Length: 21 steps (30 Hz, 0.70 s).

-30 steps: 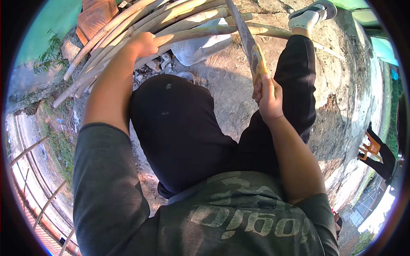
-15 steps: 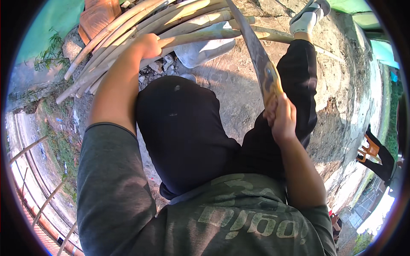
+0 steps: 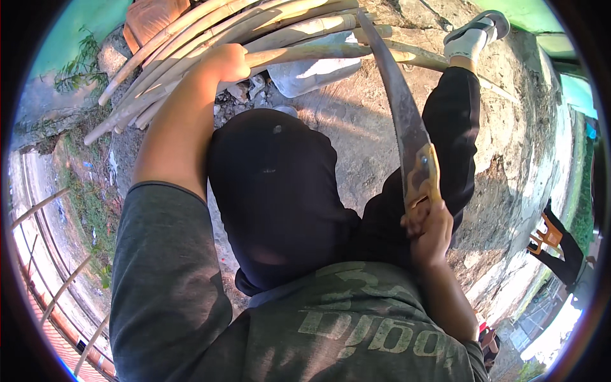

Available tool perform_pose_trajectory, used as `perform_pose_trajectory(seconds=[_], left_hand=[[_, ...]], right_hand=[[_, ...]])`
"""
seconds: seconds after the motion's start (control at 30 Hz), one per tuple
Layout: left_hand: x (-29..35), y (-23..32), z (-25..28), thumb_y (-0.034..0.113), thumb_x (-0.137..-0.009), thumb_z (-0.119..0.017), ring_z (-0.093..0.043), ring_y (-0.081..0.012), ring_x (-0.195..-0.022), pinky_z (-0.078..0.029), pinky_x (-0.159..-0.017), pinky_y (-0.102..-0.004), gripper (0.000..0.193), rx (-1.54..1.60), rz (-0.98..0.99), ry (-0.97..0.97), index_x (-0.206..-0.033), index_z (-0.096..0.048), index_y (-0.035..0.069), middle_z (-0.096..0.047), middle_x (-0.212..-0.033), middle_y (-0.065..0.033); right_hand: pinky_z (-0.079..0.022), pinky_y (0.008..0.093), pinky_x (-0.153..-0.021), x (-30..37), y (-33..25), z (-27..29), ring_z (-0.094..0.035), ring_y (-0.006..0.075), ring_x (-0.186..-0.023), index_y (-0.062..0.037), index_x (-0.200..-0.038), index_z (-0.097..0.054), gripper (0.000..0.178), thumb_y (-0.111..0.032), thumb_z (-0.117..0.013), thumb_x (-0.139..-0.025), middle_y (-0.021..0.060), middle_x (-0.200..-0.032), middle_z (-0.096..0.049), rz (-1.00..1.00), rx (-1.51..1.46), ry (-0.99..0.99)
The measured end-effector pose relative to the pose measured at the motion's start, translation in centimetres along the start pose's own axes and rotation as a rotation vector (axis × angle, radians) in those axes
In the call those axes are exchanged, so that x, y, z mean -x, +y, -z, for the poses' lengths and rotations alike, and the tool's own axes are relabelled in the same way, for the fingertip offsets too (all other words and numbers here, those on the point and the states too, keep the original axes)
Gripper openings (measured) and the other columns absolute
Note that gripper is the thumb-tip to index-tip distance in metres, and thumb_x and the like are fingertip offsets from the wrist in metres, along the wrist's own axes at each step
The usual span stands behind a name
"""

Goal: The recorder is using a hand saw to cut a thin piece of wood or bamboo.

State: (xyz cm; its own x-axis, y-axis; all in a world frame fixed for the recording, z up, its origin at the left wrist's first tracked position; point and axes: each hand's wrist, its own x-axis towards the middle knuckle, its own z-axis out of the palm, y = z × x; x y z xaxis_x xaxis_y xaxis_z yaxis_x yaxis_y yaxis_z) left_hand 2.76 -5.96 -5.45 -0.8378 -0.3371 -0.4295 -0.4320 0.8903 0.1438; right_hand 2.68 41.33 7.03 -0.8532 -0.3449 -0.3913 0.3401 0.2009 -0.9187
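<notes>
My right hand [image 3: 429, 229] is wrapped round the yellowish handle of a hand saw [image 3: 398, 95], whose long toothed blade points away from me. The blade's far end crosses a pale wooden pole [image 3: 305, 54]. My left hand [image 3: 224, 63] grips that same pole further left, its fingers closed round it. More long poles [image 3: 280, 25] lie bundled just beyond, fanning toward the left. Whether the blade has cut into the wood I cannot tell.
Under the poles lies a whitish translucent plastic sheet or container [image 3: 312, 76] beside broken rubble [image 3: 251, 92]. An orange-brown object [image 3: 149, 22] sits at the far left. My sandalled foot [image 3: 474, 38] rests beyond the pole's right part. A person [image 3: 563, 254] is at the far right edge.
My right hand has drawn the saw back toward me and slightly right. My left hand keeps its grip on the pole.
</notes>
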Motion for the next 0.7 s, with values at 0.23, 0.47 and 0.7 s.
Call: perform_pose_trajectory(seconds=[0.23, 0.47, 0.7], left_hand=[[-0.9, 1.0, -1.5, 0.025, -0.068, -0.071, -0.068, -0.0374, -0.089, -0.053, -0.078, -0.0437, 0.035, 0.049, -0.029, -0.089, -0.094, -0.071, 0.002, -0.070, -0.092, -0.0215], [2.6, 2.1, 1.2, 0.021, -0.071, -0.065, -0.067, -0.0356, -0.095, -0.053, -0.082, -0.0421, 0.035, 0.009, 0.072, -0.104, -0.100, -0.070, 0.002, -0.071, -0.100, -0.0207], [1.1, 1.7, 1.3, 0.020, -0.071, -0.066, -0.068, -0.0353, -0.097, -0.052, -0.084, -0.0412, 0.038, 0.070, 0.115, -0.142, -0.105, -0.069, 0.003, -0.071, -0.100, -0.0208]], right_hand=[[-0.032, 0.0254, -0.046, -11.0, 0.5, -3.6, -0.035, 0.0073, -0.046, -0.0104, -0.073, -0.044, 0.042, -0.039, -0.041, -0.104, -0.0031, -0.056, -0.038, 0.018, -0.026, -0.014], [-0.033, 0.0237, -0.047, -2.2, -0.7, -1.5, -0.034, 0.0053, -0.049, -0.0078, -0.077, -0.049, 0.040, -0.034, -0.039, -0.106, -0.0042, -0.058, -0.039, -0.015, -0.033, -0.027], [-0.032, 0.0225, -0.049, -3.9, 1.1, -1.8, -0.036, 0.0056, -0.050, -0.0068, -0.076, -0.050, 0.043, -0.034, -0.036, -0.107, -0.0022, -0.060, -0.041, 0.012, -0.070, -0.056]])
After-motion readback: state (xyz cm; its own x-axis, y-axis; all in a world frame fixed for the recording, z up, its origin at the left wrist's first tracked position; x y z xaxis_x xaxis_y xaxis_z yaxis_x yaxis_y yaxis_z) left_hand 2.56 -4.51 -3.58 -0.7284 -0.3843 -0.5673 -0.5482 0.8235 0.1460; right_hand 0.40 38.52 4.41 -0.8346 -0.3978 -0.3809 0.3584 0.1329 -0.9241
